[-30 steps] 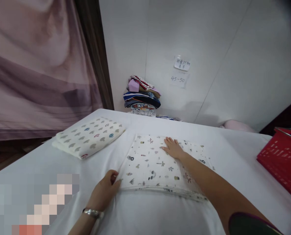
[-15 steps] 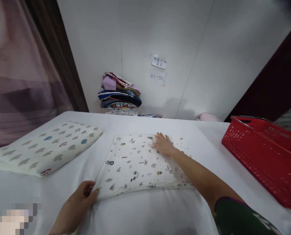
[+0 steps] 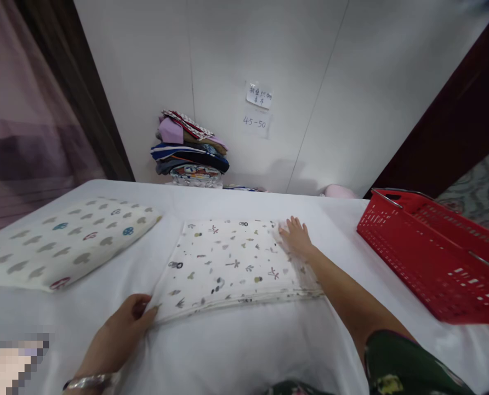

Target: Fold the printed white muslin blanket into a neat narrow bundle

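White table [image 3: 252, 207]: printed cloth [image 3: 226, 267] between second cloth [image 3: 80, 241] and red basket [image 3: 421, 255].

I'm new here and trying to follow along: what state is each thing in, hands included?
Small-print cloth: folded in layers, flat
Grey-patterned cloth: folded, lying flat
Left hand: curled at the small-print cloth's near left corner
Right hand: open, palm down by its far right corner
Red basket: upright
Fabric pile: stacked, uneven
Paper notes: stuck to the wall

White cloth [image 3: 228, 263], plant-printed; red basket [image 3: 417, 252]
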Action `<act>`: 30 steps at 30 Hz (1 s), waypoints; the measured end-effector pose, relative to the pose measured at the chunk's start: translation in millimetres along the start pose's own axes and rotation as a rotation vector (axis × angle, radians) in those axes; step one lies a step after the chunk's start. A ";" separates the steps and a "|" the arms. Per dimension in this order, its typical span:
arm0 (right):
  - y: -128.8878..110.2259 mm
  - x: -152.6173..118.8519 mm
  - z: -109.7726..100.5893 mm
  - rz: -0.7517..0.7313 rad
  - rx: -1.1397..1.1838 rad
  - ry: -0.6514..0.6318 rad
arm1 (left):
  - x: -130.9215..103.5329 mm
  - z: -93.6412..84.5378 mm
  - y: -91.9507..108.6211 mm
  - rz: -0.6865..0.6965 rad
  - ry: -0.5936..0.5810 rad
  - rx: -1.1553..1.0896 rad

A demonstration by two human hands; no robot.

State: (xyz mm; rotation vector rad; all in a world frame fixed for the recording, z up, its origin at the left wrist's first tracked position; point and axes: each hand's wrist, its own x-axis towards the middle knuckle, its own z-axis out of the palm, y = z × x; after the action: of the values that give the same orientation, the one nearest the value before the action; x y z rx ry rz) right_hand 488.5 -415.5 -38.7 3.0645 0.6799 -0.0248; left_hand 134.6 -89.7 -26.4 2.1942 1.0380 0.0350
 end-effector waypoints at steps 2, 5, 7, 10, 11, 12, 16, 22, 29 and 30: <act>7.1 -4.6 2.5 0.010 -0.006 0.026 | -1.9 -1.3 3.6 0.002 -0.005 0.029; 13.8 -9.5 3.2 -0.012 0.003 -0.009 | -5.4 -2.5 8.0 0.009 -0.007 0.063; 16.1 -14.6 0.9 -0.015 0.009 -0.010 | -6.6 -2.1 8.3 0.025 0.004 0.070; 21.2 -30.7 -0.6 -0.006 0.007 0.042 | -5.7 -0.2 6.0 0.059 0.016 0.068; 23.7 -37.2 0.1 -0.001 0.027 0.050 | -5.0 0.4 5.3 0.065 0.020 0.071; 26.6 -43.3 0.9 0.002 0.061 0.044 | -4.3 0.9 4.9 0.072 0.021 0.078; 36.2 -57.4 0.0 -0.011 0.216 -0.022 | -4.7 3.3 5.6 0.096 0.040 0.086; 27.2 -102.2 -7.1 -0.048 0.279 0.038 | -17.0 10.7 6.1 0.077 0.121 -0.025; 20.5 -199.1 7.9 -0.411 0.371 0.093 | -36.5 16.2 19.1 0.127 0.326 0.117; 22.4 -204.5 9.8 -0.447 0.371 0.106 | -39.9 17.2 23.8 0.187 0.390 0.178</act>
State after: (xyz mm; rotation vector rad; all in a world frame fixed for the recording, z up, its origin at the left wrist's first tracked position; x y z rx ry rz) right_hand 312.5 -522.4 -45.3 3.1842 1.5112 0.0129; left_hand 128.7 -137.5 -14.8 2.5036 1.0706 0.4894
